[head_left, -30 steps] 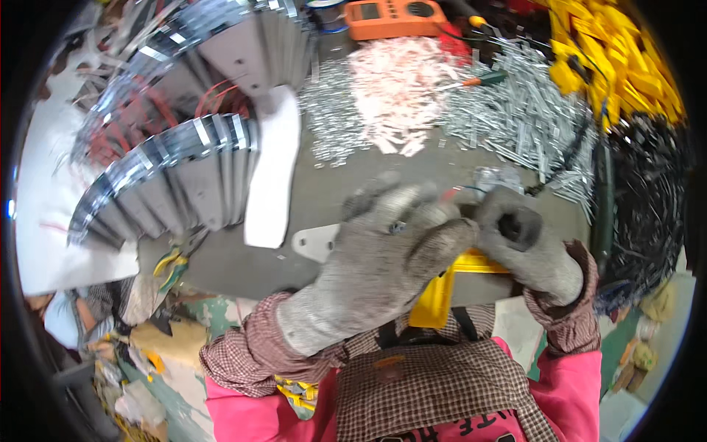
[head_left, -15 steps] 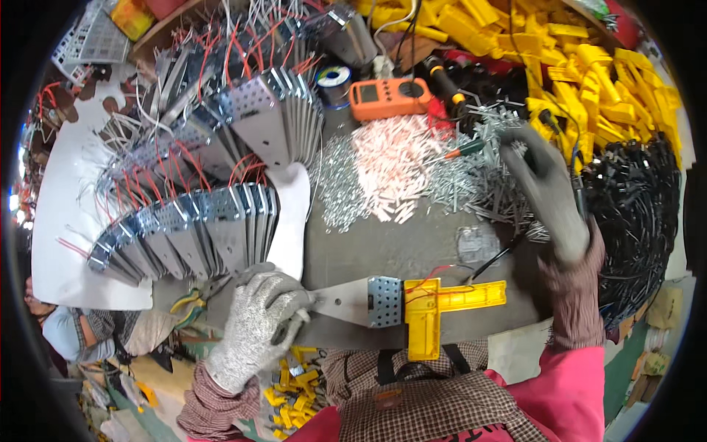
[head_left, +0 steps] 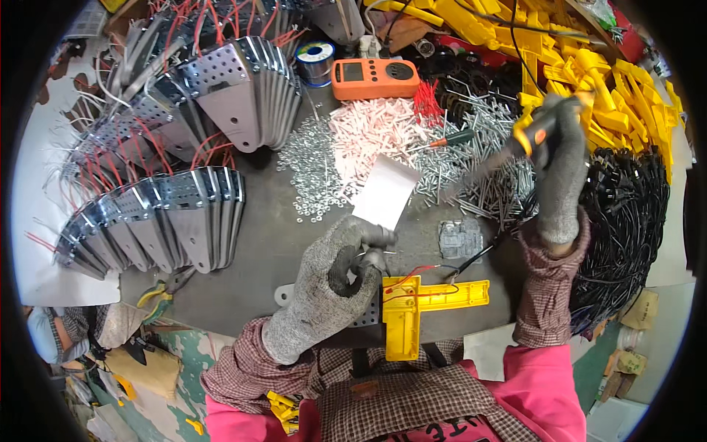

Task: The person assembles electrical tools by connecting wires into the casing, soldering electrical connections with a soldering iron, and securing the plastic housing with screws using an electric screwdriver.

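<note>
My left hand (head_left: 324, 283), in a grey knitted glove, is over a grey metal plate (head_left: 284, 295), whose perforated end shows beyond the fingers. Its thumb and fingers pinch together; what they hold is too small to make out. A white four-sided sheet (head_left: 387, 191) rises beyond the fingertips, touching or nearly so. Beside that hand lies a yellow T-shaped plastic part (head_left: 401, 324) with red and black wires. My right hand (head_left: 561, 169), also gloved and partly blurred, grips a long tool with a black-and-orange handle (head_left: 534, 136), resembling a soldering iron.
Rows of metal plates with red wires (head_left: 177, 221) stand at left, near pliers (head_left: 156, 300). Nuts (head_left: 309, 162), pink sleeves (head_left: 375, 132), screws (head_left: 508, 184), a screwdriver (head_left: 453, 138), an orange meter (head_left: 375, 79) and a solder reel (head_left: 315, 65) lie ahead. Black cables (head_left: 622, 236) and yellow parts (head_left: 604, 96) fill the right.
My left hand has moved right, from the plate's narrow end to its perforated end. My right hand has taken hold of the black-and-orange tool. The white sheet has come into view.
</note>
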`<state>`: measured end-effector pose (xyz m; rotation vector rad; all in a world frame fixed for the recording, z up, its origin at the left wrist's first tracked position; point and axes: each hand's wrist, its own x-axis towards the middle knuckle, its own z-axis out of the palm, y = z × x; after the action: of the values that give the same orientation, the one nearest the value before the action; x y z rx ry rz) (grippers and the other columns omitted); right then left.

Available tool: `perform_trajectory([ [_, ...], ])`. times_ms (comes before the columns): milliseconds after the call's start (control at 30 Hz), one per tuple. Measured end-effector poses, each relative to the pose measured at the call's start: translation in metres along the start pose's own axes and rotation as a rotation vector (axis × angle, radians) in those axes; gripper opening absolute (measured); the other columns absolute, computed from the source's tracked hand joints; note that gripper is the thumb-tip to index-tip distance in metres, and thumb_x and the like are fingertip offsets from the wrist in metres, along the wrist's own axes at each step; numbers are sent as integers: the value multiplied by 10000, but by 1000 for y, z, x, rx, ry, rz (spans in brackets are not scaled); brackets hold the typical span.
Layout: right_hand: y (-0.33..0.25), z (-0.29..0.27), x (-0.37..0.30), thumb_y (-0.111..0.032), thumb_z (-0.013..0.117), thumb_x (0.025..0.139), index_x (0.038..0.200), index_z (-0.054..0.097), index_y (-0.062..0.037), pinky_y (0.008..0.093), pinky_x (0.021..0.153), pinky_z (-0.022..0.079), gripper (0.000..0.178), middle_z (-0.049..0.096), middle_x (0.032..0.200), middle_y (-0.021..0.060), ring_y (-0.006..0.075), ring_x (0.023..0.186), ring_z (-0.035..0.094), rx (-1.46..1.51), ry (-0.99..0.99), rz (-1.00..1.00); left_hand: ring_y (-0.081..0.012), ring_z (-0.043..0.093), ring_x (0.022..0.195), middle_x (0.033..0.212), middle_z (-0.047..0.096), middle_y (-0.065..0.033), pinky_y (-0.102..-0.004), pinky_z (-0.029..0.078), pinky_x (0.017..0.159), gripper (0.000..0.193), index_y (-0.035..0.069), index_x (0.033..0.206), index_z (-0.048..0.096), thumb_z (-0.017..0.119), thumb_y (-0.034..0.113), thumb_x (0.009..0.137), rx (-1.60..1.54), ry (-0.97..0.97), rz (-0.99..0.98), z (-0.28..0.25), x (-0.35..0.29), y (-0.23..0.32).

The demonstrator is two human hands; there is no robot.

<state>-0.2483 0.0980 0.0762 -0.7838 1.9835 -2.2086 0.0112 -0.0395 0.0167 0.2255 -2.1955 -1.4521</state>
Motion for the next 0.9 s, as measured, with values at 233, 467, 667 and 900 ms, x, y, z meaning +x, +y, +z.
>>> perform_trajectory([
  [233,41,8,-6,-359,471,984,914,576,-91,201,430,316,297,473,581,-39,53,434,397,184,-191,415,-166,658,900,1009,649,-128,-279,528,784,209,-16,1150,595,555,-2,945,-202,-148,-137,15,14,3],
  [467,42,8,-7,-352,448,990,906,569,-87,202,478,341,304,475,616,-42,49,480,410,117,-203,375,-126,622,812,950,637,-82,-272,511,718,248,10,1135,611,596,-47,894,-41,-237,-74,15,16,4],
  [667,48,4,-3,-345,441,994,909,568,-73,205,520,363,312,489,652,-28,61,528,438,102,-221,337,-107,594,778,941,609,-69,-251,494,687,305,11,1149,604,571,-96,865,-181,-217,-54,18,19,5],
  [900,51,-8,-1,-323,476,1002,981,568,-52,201,537,407,287,545,757,-3,62,586,478,149,-320,318,-82,566,799,954,587,-60,-229,471,682,298,-10,1168,592,560,-103,887,-174,-213,-87,19,17,1],
])
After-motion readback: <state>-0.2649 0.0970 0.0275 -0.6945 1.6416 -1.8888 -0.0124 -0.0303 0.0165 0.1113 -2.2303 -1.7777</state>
